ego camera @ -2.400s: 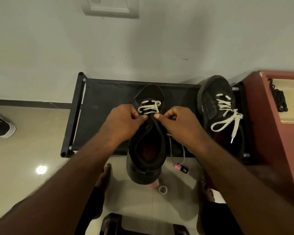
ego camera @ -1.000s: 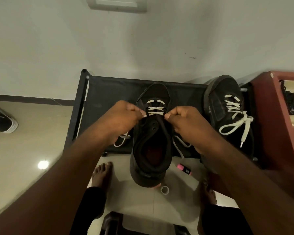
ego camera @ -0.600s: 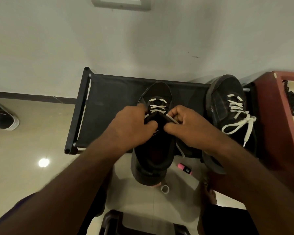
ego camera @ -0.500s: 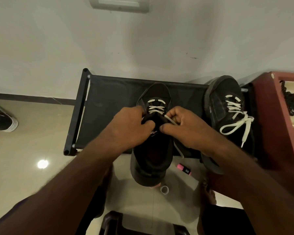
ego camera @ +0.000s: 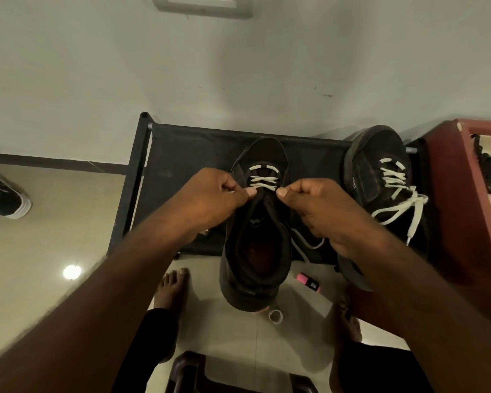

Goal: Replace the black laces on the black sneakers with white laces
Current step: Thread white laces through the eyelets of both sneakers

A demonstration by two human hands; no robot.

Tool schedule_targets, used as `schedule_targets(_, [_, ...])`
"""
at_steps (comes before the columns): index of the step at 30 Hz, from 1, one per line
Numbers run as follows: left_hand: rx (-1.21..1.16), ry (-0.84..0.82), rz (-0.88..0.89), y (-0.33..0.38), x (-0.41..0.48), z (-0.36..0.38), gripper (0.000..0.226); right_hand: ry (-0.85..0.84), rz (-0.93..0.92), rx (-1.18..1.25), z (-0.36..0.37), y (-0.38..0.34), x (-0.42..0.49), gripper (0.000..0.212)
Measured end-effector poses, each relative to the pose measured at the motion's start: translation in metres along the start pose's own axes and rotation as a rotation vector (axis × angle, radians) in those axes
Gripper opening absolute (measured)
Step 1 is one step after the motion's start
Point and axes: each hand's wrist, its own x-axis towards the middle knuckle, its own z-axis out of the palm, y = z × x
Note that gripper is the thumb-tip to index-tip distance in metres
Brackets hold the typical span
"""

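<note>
A black sneaker lies on the black rack, toe pointing to the wall, heel hanging over the front edge. A white lace crosses its upper eyelets in a few rows. My left hand pinches the lace at the left side of the tongue. My right hand pinches it at the right side, and a loose white end trails below that hand. A second black sneaker stands to the right, its white lace tied in a bow.
A red cabinet stands at the right with a black lace bundle on top. On the floor lie a pink highlighter, a small tape roll and another shoe. My bare feet are below, a dark stool before them.
My hands were close together over the tongue half a second ago; they have now drawn apart sideways, each with a lace end, and the crossed rows lie tighter.
</note>
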Motion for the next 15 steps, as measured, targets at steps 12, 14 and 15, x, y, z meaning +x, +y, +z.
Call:
schedule_targets(12, [-0.106,-0.025,-0.084,0.003,0.003,0.009,0.020,0.009,-0.037,-0.195,0.006,-0.004,-0.002,0.030])
schedule_targets(14, [-0.084,-0.016,-0.061,0.004,0.004,0.008,0.017,-0.037,-0.062,-0.288,0.007,-0.008,-0.006,0.041])
schedule_targets(15, [-0.080,-0.014,-0.055,0.004,0.005,0.007,0.014,-0.021,-0.077,-0.311,0.007,-0.007,-0.006,0.041])
